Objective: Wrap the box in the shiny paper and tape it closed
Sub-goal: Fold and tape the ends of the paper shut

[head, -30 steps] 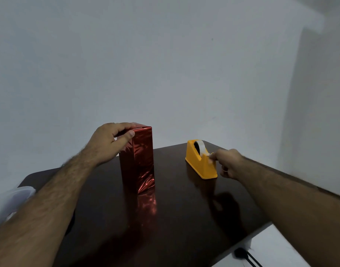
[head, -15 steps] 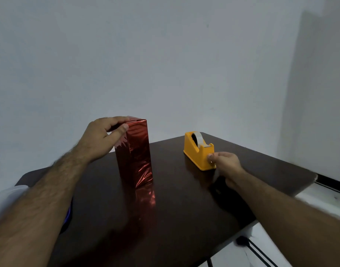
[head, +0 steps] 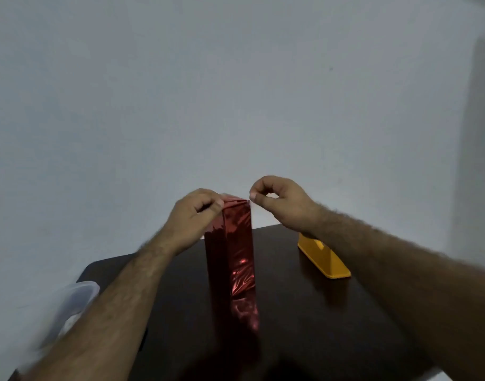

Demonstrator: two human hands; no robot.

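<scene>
Head view: wrapped box (head: 230, 251) upright on tabletop (head: 304, 312), between both hands. Left hand (head: 193, 218) grips its top left corner. Right hand (head: 279, 200), fingers pinched together, at top right corner; tape dispenser (head: 325, 259) behind.

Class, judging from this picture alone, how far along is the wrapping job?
Done: the box stands upright, sides covered in red shiny paper. In hand: the left hand holds the top fold while the right hand pinches something at the top corner, probably tape. Left: pressing it down beside the yellow dispenser.
</scene>
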